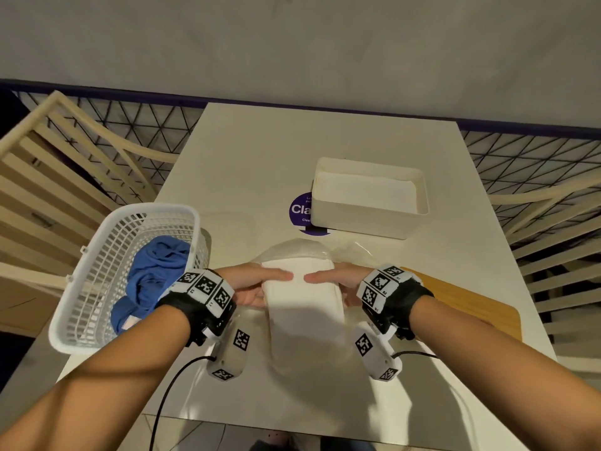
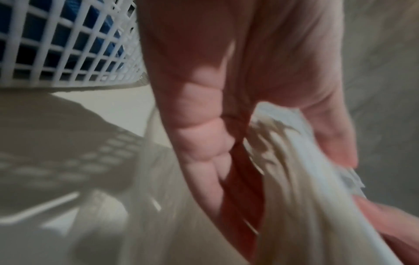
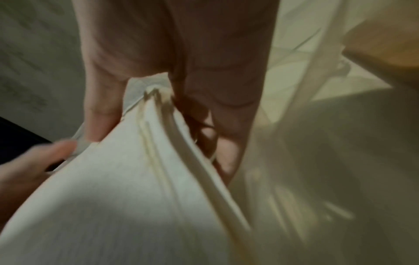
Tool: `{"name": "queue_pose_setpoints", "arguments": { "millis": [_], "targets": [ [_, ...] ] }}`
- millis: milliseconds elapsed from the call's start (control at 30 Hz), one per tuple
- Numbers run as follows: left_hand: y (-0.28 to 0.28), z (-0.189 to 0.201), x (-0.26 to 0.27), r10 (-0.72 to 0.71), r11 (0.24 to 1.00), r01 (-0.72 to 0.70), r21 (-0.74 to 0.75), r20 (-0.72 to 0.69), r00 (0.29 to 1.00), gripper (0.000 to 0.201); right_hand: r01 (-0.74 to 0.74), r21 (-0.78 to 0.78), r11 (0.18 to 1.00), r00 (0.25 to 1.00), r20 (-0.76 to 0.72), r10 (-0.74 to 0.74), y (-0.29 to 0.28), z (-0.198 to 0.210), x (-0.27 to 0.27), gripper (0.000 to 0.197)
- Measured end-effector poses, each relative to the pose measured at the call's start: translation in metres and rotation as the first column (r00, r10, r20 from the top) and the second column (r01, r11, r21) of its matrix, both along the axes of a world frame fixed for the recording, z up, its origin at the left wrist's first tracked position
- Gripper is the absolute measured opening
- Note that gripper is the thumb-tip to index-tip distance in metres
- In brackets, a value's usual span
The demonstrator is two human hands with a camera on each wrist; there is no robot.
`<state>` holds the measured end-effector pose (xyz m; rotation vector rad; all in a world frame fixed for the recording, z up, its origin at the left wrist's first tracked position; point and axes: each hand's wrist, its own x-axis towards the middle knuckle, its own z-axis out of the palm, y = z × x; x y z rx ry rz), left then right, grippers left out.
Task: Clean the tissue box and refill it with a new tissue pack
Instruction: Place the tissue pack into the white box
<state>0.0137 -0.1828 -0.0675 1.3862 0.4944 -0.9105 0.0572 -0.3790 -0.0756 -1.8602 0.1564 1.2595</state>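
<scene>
We saw both hands, left hand (image 1: 257,284) and right hand (image 1: 338,283), clasping the tissue stack (image 1: 302,297) near-centre over the tabletop (image 1: 260,164), thumbs on top; likely steadying it for the open tissue box (image 1: 367,198) far right.

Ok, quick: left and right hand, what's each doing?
Left hand: grips the tissue stack's left side.
Right hand: grips its right side.

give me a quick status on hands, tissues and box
Left hand and right hand both grip the tissue stack, wrapper beneath. Box open, far right. Path clear.
</scene>
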Motion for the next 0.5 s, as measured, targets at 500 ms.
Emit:
{"name": "queue_pose_setpoints", "arguments": {
  "millis": [500],
  "targets": [
    [-0.006, 0.045, 0.031, -0.575, 0.781, 0.528, 0.332, 0.053, 0.817, 0.06, -0.155, 0.166, 0.974, 0.983, 0.127, 0.135, 0.011, 0.002, -0.005, 0.052]
  ]
}}
